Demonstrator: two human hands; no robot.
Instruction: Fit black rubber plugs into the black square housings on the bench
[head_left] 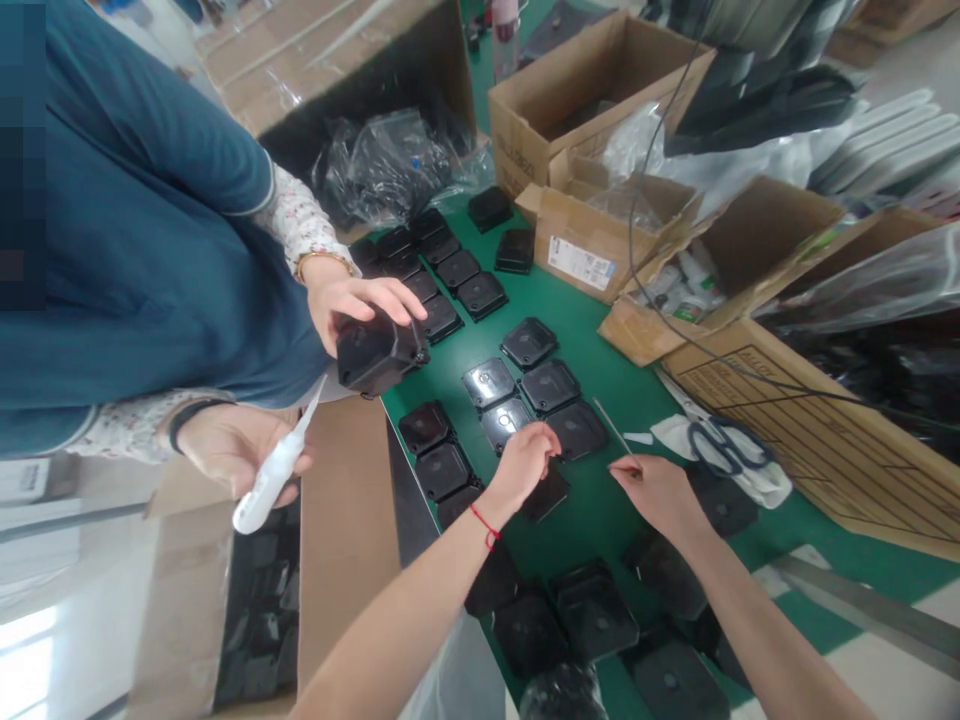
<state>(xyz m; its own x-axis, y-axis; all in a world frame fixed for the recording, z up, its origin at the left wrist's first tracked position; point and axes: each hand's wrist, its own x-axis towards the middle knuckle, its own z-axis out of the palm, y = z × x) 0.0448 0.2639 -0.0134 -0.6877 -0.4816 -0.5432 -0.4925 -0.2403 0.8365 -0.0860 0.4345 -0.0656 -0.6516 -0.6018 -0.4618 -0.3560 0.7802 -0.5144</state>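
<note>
My left hand [523, 462] reaches over a group of glossy black square covers [525, 400] on the green table [600, 350], fingers curled down onto one of them. My right hand [651, 490] is closed in a pinch on a thin metal rod [611, 425] that points up and away. More black square parts [592, 615] lie below my wrists. A co-worker in a blue top stands at the left; one hand [352, 300] rests on a black box-shaped part [379, 352], the other hand [232, 450] holds a white tube [274, 475].
Open cardboard boxes [592, 100] and a large flat carton [840, 440] line the right side. Scissors [724, 445] lie on white paper beside my right hand. Rows of black covers [442, 265] and plastic bags [382, 165] sit farther back. A carton of black parts [262, 600] stands lower left.
</note>
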